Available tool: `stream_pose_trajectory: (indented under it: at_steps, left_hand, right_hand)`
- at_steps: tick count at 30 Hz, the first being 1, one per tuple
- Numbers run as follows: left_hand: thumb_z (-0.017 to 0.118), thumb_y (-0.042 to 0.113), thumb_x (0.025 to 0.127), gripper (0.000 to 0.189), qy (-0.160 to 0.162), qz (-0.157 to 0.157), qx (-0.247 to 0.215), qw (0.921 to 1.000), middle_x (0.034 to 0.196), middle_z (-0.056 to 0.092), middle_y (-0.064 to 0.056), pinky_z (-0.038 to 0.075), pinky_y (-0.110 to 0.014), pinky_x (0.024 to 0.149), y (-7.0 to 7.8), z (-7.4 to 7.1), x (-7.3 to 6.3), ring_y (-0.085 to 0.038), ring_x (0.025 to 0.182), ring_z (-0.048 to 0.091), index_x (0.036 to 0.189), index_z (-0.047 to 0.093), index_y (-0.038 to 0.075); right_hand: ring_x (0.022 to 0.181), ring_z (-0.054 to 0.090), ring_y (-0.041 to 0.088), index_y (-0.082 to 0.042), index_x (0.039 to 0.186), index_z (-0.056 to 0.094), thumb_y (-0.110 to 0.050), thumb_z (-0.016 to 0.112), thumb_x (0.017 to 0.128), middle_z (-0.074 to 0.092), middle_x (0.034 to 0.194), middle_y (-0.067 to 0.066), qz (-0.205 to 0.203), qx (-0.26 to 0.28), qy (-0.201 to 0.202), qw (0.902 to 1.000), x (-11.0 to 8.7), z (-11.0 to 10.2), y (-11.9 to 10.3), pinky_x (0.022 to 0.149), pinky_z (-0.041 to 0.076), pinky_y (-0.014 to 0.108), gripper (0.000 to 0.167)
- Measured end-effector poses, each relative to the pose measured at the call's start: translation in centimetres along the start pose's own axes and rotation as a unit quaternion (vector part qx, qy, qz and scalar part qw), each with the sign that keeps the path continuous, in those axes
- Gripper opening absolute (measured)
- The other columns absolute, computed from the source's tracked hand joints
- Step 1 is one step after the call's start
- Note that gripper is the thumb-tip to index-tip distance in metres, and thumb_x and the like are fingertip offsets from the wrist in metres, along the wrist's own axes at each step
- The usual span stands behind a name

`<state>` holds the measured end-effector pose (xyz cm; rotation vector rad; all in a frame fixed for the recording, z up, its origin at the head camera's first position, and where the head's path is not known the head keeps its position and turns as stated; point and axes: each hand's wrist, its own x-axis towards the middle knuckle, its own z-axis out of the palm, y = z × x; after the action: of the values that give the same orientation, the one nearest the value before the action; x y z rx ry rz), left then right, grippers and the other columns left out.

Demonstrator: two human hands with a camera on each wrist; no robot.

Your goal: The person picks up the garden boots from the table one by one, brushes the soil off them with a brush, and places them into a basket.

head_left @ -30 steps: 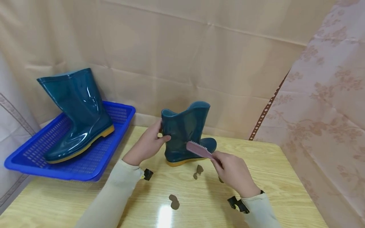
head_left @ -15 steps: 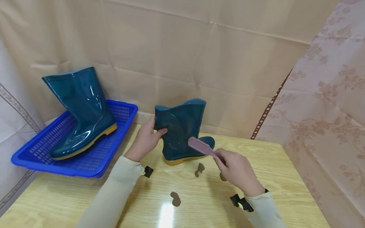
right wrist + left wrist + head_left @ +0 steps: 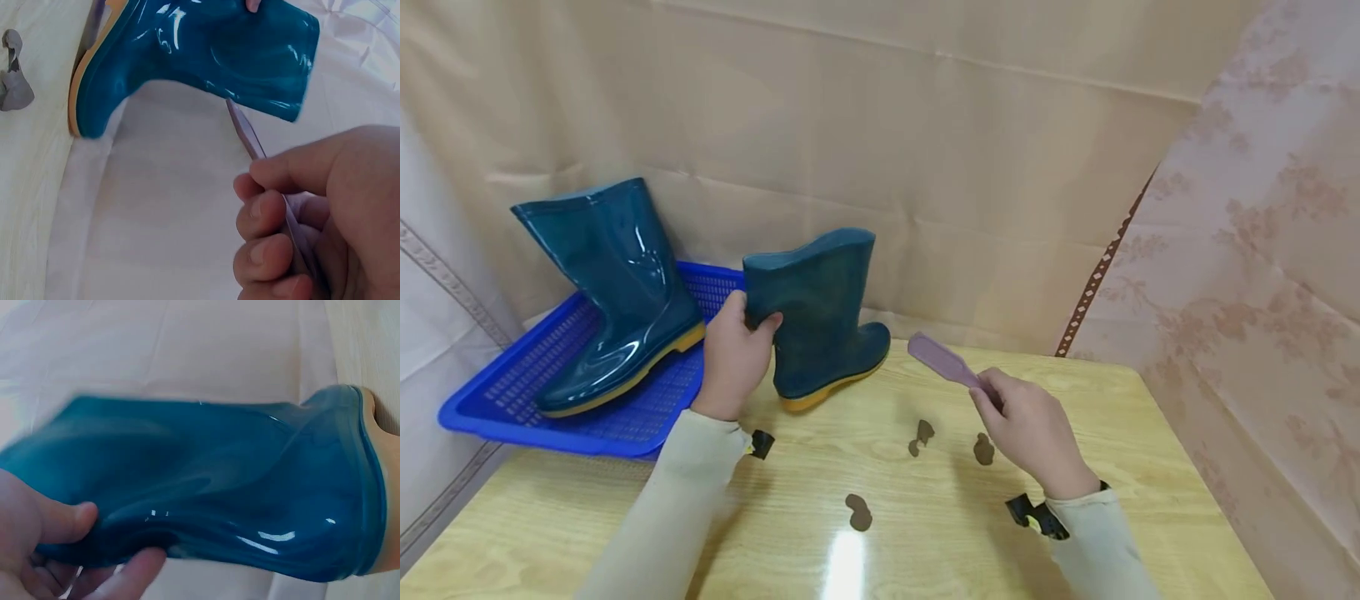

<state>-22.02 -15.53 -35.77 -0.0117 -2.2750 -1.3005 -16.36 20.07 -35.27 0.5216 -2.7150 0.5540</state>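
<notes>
A dark teal rain boot (image 3: 816, 317) with a yellow sole is upright, toe to the right, at the back of the table. My left hand (image 3: 733, 358) grips its shaft near the top; in the left wrist view the thumb (image 3: 69, 522) presses on the glossy side. Away to the right, my right hand (image 3: 1026, 429) holds a mauve brush (image 3: 943, 360) by its handle, its flat back toward the head camera. The brush head is apart from the boot in the head view. Its bristles are hidden there.
A blue plastic basket (image 3: 658, 437) at the left holds a second teal boot (image 3: 625, 292), leaning with its toe toward me. Brown mud-like patches (image 3: 859, 512) lie on the wooden table (image 3: 925, 533). A beige curtain (image 3: 850, 125) hangs behind.
My left hand has moved the boot left and slightly up in the head view, toward the basket. The brush has come away from the boot, and its bristles have turned out of sight.
</notes>
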Motion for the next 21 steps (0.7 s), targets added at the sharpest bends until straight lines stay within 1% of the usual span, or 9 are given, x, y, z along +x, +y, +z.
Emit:
stream_pose_trajectory:
  at_steps: [2,4,7,10,12,15,18,19,21]
  left_hand:
    - [0.066,0.017,0.103,0.021,0.002,-0.002,0.006,1.0,0.091,0.056,-0.015,0.043,-0.04,0.069,0.5,0.1,-0.3,-0.031,0.082,0.053,0.111,0.055,0.001]
    - [0.067,0.016,0.102,0.021,-0.014,0.001,0.008,0.9999,0.097,0.062,-0.016,0.048,-0.042,0.073,1.1,0.2,-0.9,-0.031,0.086,0.058,0.112,0.056,0.002]
    - [0.07,0.016,0.1,0.024,-0.057,0.013,-0.003,0.9983,0.108,0.068,-0.015,0.053,-0.049,0.083,2.5,1.1,-1.9,-0.032,0.097,0.064,0.117,0.058,0.004]
    - [0.072,0.017,0.099,0.028,-0.1,0.024,-0.02,0.9945,0.111,0.07,-0.013,0.052,-0.051,0.09,4.0,2.5,-2.8,-0.031,0.102,0.065,0.122,0.06,0.007]
    - [0.073,0.017,0.098,0.031,-0.125,0.03,-0.034,0.9911,0.111,0.07,-0.01,0.051,-0.05,0.093,4.7,3.7,-3.5,-0.029,0.104,0.065,0.126,0.061,0.009]
    - [0.073,0.019,0.098,0.036,-0.16,0.032,-0.055,0.985,0.111,0.07,-0.006,0.052,-0.049,0.094,5.6,5.6,-4.7,-0.025,0.104,0.065,0.131,0.06,0.011]
    - [0.072,0.022,0.099,0.036,-0.196,0.029,-0.068,0.9778,0.111,0.069,-0.004,0.056,-0.047,0.091,6.3,7.4,-5.8,-0.021,0.103,0.066,0.13,0.057,0.012]
    - [0.072,0.023,0.1,0.036,-0.206,0.033,-0.07,0.9755,0.111,0.068,-0.004,0.056,-0.047,0.089,6.6,7.9,-6.2,-0.02,0.101,0.066,0.13,0.057,0.011]
    - [0.07,0.022,0.101,0.037,-0.235,0.046,-0.087,0.967,0.116,0.066,-0.002,0.059,-0.043,0.088,7.0,8.7,-6.7,-0.018,0.104,0.066,0.133,0.055,0.012]
  right_hand:
    - [0.048,0.035,0.006,-0.01,0.102,0.071,-0.018,0.064,0.103,0.048,0.061,-0.008,0.003,0.0,0.014,0.9999,0.0,-0.2,0.2,0.045,0.028,0.025,0.011]
    - [0.047,0.035,0.007,-0.009,0.102,0.071,-0.018,0.063,0.104,0.048,0.06,-0.007,0.007,0.002,0.015,0.9999,0.1,-0.2,0.2,0.044,0.028,0.025,0.012]
    - [0.048,0.035,0.007,-0.009,0.102,0.071,-0.019,0.063,0.104,0.048,0.06,-0.007,0.012,0.006,0.01,0.9999,0.1,-0.1,0.1,0.045,0.028,0.025,0.012]
    - [0.047,0.036,0.007,-0.009,0.103,0.071,-0.018,0.063,0.104,0.048,0.06,-0.007,0.015,0.013,0.002,0.9998,0.2,0.1,0.1,0.044,0.029,0.025,0.013]
    - [0.047,0.037,0.007,-0.009,0.104,0.072,-0.019,0.063,0.104,0.048,0.06,-0.007,0.018,0.017,-0.004,0.9997,0.2,0.3,0.1,0.045,0.03,0.026,0.013]
    - [0.048,0.038,0.008,-0.01,0.105,0.072,-0.02,0.063,0.104,0.048,0.06,-0.007,0.026,0.022,-0.014,0.9993,0.4,0.6,0.1,0.046,0.03,0.027,0.014]
    - [0.048,0.04,0.009,-0.009,0.105,0.072,-0.02,0.063,0.103,0.049,0.061,-0.007,0.032,0.021,-0.021,0.9991,0.4,0.7,0.2,0.047,0.031,0.028,0.014]
    - [0.048,0.04,0.009,-0.008,0.105,0.071,-0.019,0.063,0.103,0.049,0.061,-0.006,0.034,0.02,-0.021,0.999,0.4,0.7,0.3,0.047,0.032,0.028,0.014]
    - [0.048,0.041,0.01,-0.007,0.104,0.071,-0.017,0.064,0.103,0.05,0.061,-0.005,0.037,0.015,-0.019,0.999,0.3,0.6,0.5,0.046,0.032,0.028,0.013]
